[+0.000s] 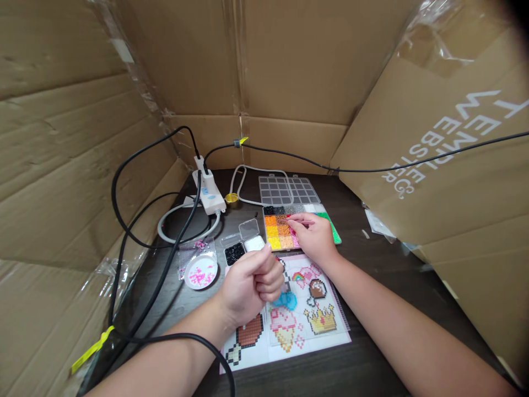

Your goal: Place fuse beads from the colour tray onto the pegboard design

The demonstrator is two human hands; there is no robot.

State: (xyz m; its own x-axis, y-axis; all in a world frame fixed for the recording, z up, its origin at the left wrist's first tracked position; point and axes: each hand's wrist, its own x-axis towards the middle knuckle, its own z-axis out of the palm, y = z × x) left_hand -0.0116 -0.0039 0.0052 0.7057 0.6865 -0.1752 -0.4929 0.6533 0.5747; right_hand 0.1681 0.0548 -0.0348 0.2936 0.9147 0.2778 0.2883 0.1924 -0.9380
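My left hand (252, 284) is curled into a loose fist over the left part of a pegboard (326, 331) that lies on a pattern sheet with pixel pictures; what it holds, if anything, is hidden. A patch of blue beads (288, 300) sits on the board just right of that fist. My right hand (314, 237) rests on an open bead box (278, 231) with coloured compartments and pinches a thin tool (298, 222) whose tip points into the orange and red beads.
A white dish with pink beads (200, 272) lies at the left. Small boxes of black beads (234, 253) and white beads (254, 243) stand beside it. The box's clear lid (288, 190), a white power strip (209, 193) and black cables (165, 264) lie behind. Cardboard walls (74, 165) surround the dark table (372, 264).
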